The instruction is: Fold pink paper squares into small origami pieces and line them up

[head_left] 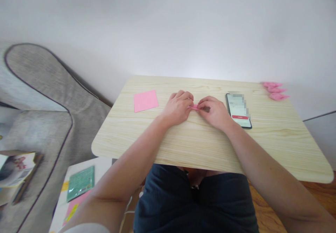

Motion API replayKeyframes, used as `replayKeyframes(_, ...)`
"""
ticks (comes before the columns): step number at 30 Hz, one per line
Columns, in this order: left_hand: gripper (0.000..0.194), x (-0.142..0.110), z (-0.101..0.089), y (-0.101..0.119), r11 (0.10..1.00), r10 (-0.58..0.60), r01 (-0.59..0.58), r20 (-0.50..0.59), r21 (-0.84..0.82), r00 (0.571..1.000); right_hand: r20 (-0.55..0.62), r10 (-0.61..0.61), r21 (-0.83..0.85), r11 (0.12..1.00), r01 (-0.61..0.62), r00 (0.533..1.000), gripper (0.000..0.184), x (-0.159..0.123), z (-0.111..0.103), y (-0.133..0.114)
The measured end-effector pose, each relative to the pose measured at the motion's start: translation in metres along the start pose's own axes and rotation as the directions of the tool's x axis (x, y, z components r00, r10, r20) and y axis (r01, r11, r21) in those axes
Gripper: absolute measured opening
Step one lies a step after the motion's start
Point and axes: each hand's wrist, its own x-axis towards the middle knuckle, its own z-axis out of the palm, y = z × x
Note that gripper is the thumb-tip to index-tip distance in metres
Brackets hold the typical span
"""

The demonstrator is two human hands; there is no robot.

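Both hands meet over the middle of the table [199,145], pinching a small folded piece of pink paper [194,107]. My left hand [178,107] is closed on the paper's left end, with its fingers curled over it. At the other end, the thumb and fingers of my right hand [214,112] press the paper between them. Much of the paper is hidden behind the fingers, so its exact shape cannot be made out. A flat pink paper square [146,101] lies to the left of my left hand.
Just right of my right hand lies a phone [238,111] with its screen lit. Several folded pink paper pieces [277,96] sit at the back right corner. On the left are a grey sofa [84,121] and a lower white surface with a green packet [81,183].
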Motion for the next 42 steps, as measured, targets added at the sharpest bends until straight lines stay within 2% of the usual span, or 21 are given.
replayKeyframes(5, 0.015, 0.0001, -0.0036, -0.0027, 1.0, 0.009, -0.01, 0.023, 0.015, 1.0, 0.019, 0.009, -0.061, 0.998, -0.007, 1.0, 0.006, -0.0007, -0.0028, 0.0005)
replayKeyframes(13, 0.018, -0.0027, -0.0033, -0.0014, 1.0, -0.006, 0.006, 0.014, 0.026, 1.0, 0.061, -0.039, -0.171, 0.984, 0.049, 0.997, 0.012, -0.0006, -0.0046, 0.0019)
replayKeyframes(21, 0.018, -0.0052, 0.0025, -0.0014, 1.0, -0.028, 0.028, -0.004, 0.004, 1.0, 0.053, 0.005, -0.163, 0.987, 0.003, 0.999, 0.01, -0.0012, -0.0024, 0.0013)
replayKeyframes(29, 0.01, -0.0084, 0.0057, -0.0035, 0.992, -0.109, 0.106, -0.041, -0.073, 0.993, 0.034, 0.06, -0.12, 0.991, -0.055, 0.998, 0.004, -0.001, -0.0029, 0.0002)
replayKeyframes(35, 0.01, -0.0081, 0.0036, -0.0034, 0.981, -0.139, 0.133, -0.032, -0.138, 0.99, -0.041, 0.149, -0.031, 0.988, -0.151, 0.988, 0.006, -0.0001, -0.0037, -0.0067)
replayKeyframes(39, 0.011, -0.006, 0.0027, -0.0034, 0.971, -0.145, 0.134, -0.039, -0.196, 0.989, -0.012, 0.11, -0.055, 0.992, -0.11, 0.994, 0.005, 0.0015, -0.0024, -0.0072)
replayKeyframes(42, 0.013, -0.0038, 0.0054, -0.0034, 0.957, -0.2, 0.182, -0.058, -0.226, 0.978, -0.002, 0.07, -0.084, 0.994, -0.07, 0.998, 0.004, 0.0018, -0.001, -0.0055)
